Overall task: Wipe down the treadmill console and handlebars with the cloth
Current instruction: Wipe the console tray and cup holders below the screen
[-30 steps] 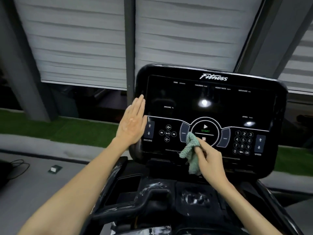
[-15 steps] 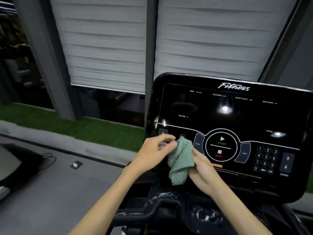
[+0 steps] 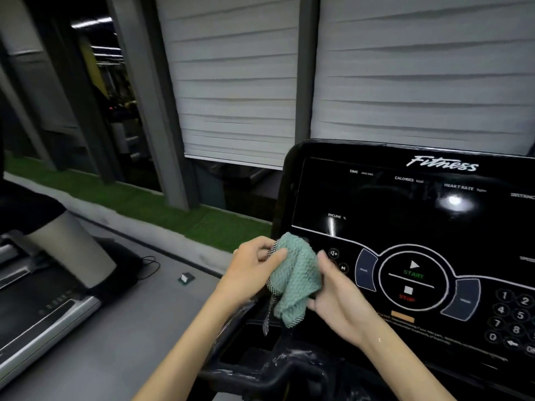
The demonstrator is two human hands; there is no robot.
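The console point(image 3: 419, 215) reads Fitness, TIME, CALORIES, HEART RATE, INCLINE, START, STOP.

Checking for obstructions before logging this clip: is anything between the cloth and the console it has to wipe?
Nothing visible does. The left hand and right hand hold the bunched cloth right in front of the console, at its lower left, no object between.

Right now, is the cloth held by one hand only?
No, the left hand and right hand both hold the cloth.
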